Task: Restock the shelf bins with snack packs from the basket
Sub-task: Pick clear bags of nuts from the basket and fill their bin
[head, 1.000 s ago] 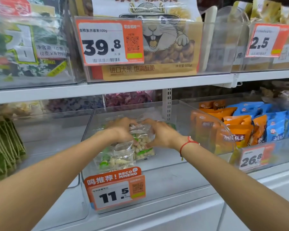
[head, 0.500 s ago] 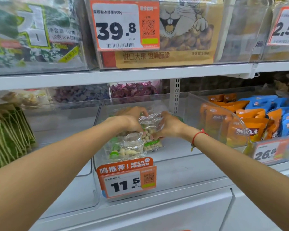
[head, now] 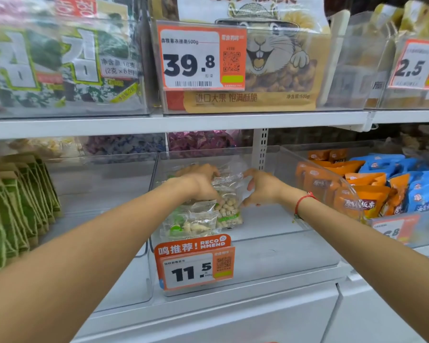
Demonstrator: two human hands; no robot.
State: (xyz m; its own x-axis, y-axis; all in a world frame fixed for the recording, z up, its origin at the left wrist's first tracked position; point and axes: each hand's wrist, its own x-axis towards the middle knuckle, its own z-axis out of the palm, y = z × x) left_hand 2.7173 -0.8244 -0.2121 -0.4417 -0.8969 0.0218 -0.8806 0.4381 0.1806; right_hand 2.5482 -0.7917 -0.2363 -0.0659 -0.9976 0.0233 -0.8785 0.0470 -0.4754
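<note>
My two hands are inside a clear shelf bin (head: 278,246) tagged 11.5. Between them a clear snack pack of peanuts (head: 229,206) with a green label stands upright on the bin floor. My left hand (head: 198,184) grips its top left, fingers curled over the edge. Curved in a C, my right hand (head: 263,189) has its fingertips at the pack's right edge. A second similar pack (head: 193,222) lies against the bin's front wall, just before the upright one. No basket is in view.
To the right, a bin (head: 391,231) holds orange and blue packs (head: 372,191). Green packets (head: 18,206) stand at the left, with a clear bin (head: 104,184) between. An upper shelf (head: 208,122) with big bags overhangs. An orange price tag (head: 196,266) hangs on the bin front.
Both hands stay on the upright pack in the same spot of the bin. My right fingers have eased slightly off its side. The view shifted down, then up again.
</note>
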